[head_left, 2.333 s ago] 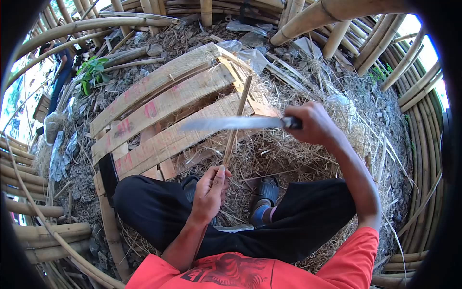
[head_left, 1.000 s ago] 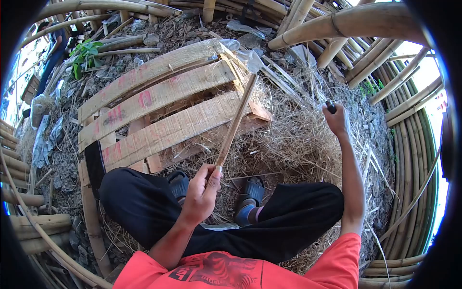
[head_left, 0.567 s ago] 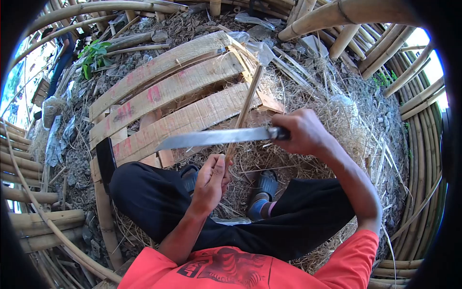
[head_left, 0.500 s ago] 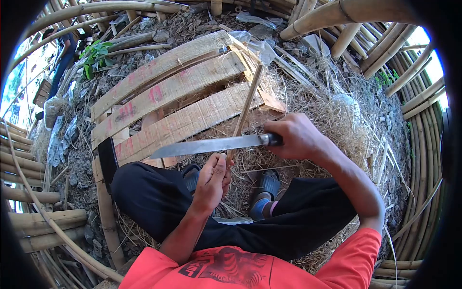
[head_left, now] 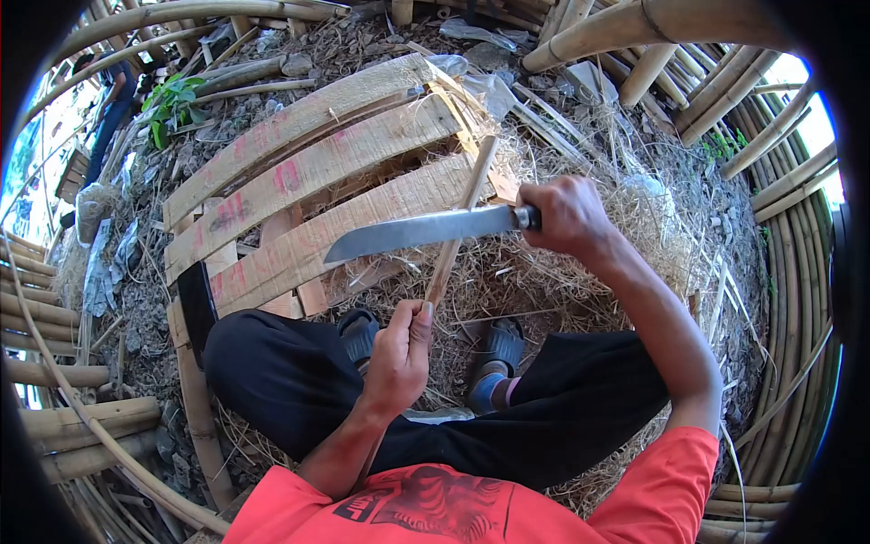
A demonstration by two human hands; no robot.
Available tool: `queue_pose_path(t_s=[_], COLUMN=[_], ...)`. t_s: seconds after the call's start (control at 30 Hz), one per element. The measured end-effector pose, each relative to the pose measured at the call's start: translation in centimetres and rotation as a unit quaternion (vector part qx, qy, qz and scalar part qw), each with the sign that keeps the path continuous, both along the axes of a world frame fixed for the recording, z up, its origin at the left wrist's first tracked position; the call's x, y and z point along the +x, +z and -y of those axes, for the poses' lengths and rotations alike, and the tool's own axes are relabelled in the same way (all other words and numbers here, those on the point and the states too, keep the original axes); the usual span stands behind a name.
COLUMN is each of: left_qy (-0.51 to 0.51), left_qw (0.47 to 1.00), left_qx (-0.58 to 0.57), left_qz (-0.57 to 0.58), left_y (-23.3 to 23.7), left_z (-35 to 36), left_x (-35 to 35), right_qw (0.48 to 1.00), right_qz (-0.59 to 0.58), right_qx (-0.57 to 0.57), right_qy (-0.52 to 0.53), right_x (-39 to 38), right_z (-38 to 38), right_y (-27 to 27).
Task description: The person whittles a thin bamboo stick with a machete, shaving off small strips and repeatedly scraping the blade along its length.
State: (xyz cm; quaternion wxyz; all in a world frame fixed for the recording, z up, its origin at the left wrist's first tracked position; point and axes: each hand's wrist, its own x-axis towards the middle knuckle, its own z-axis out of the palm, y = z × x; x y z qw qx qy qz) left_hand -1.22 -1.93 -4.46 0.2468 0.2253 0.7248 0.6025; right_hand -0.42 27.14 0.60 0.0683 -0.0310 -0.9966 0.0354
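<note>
My left hand (head_left: 399, 355) is closed round the lower end of a narrow bamboo strip (head_left: 470, 192), which slants up and to the right. A large knife (head_left: 421, 232) is held by its dark handle in my right hand (head_left: 571, 218), fingers wrapped round it. The blade points left and crosses the middle of the strip. Behind the strip lies a slatted wooden pallet (head_left: 317, 172) with red marks on its boards. Thin shavings (head_left: 498, 281) cover the ground below the knife.
A dark flat object (head_left: 197, 301) leans at the pallet's left corner, near my knee. Bamboo poles (head_left: 797, 272) stand along the right side, and more lie at the left (head_left: 91, 426). Another person (head_left: 111, 118) is at the far upper left. Plastic scraps (head_left: 480, 34) lie behind the pallet.
The knife and my right hand have moved up and to the right. The strip's top is slightly lower, and my left hand has shifted a little, still holding it.
</note>
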Motion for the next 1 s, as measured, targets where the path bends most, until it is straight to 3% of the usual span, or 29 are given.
queue_pose_path(t_s=[0.07, 0.17, 0.27, 0.3, 0.33, 0.37, 0.4, 0.47, 0.5, 0.57, 0.6, 0.63, 0.8, 1.0], left_qy=[0.001, 0.009, 0.004, 0.004, 0.004, 0.006, 0.002, -0.007, -0.005, -0.02, -0.035, -0.039, -0.039, -0.027], left_qw=[1.0, 1.0, 0.999, 0.999, 0.999, 0.999, 0.998, 0.981, 0.962, 0.923, 0.9, 0.902, 0.91, 0.942], left_qx=[0.014, 0.012, 0.025, 0.03, 0.036, 0.045, 0.057, 0.07, 0.085, 0.163, 0.2, 0.2, 0.189, 0.142], left_qz=[0.021, 0.005, 0.026, 0.024, 0.021, 0.015, 0.026, 0.182, 0.26, 0.348, 0.385, 0.381, 0.366, 0.303], left_y=[0.4, 0.3, 1.2, 1.2, 1.3, 1.3, 1.6, 1.8, 1.8, 1.3, 1.2, 1.0, 1.7, 1.6], left_z=[-0.1, -1.0, -1.0, -0.4, 0.3, 0.8, 1.5, 1.4, 1.0, 0.3, 0.0, 0.2, 0.8, 0.6], left_x=[-0.3, -0.4, -0.4, -0.2, 0.2, 0.1, 0.0, -1.7, -2.4, -2.7, -2.8, -2.8, -2.6, -2.4], right_qw=[0.996, 0.998, 0.997, 0.984, 0.977, 0.943, 0.927, 0.901, 0.907, 0.933, 0.94, 0.953, 0.959, 0.973], right_qz=[0.034, -0.039, -0.031, 0.035, -0.006, -0.055, -0.127, -0.164, -0.179, -0.126, -0.17, -0.106, -0.089, -0.079], right_qx=[-0.015, 0.039, 0.031, -0.028, 0.006, -0.047, 0.068, -0.017, -0.062, -0.043, -0.034, -0.045, -0.13, -0.126], right_qy=[-0.078, -0.014, -0.067, -0.173, -0.214, -0.324, -0.347, -0.402, -0.377, -0.335, -0.293, -0.279, -0.237, -0.179], right_x=[-0.3, -0.2, -0.1, -0.1, 0.1, 0.8, 2.4, 4.7, 5.4, 5.8, 6.0, 6.0, 5.8, 4.8], right_z=[-1.3, -2.5, -3.5, -4.6, -7.5, -11.1, -14.4, -16.8, -17.5, -14.8, -12.9, -12.7, -10.4, -4.8], right_y=[0.8, 0.5, 0.9, 1.5, 1.5, 2.0, 2.1, 1.2, -0.3, -0.9, -1.2, -1.1, -1.7, 1.1])
